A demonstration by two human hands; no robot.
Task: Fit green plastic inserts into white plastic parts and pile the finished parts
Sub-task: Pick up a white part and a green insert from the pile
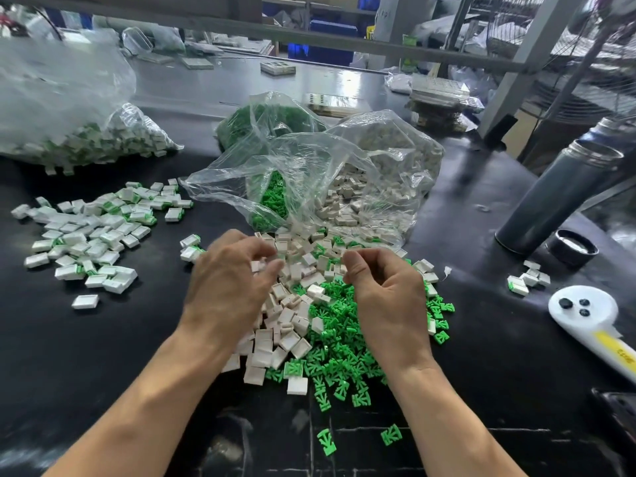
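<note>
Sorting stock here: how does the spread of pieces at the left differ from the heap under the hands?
The left spread holds white parts with green already fitted; the heap under the hands holds bare white parts and loose green inserts. The left spread lies thin and scattered; the heap is thicker, white at its left and green at its right. The heap spills from an open clear bag; the left spread lies apart from it. Both rest on the dark table.

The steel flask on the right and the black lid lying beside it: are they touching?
Apart. In the head view a strip of dark table shows between the base of the flask and the black lid.
</note>
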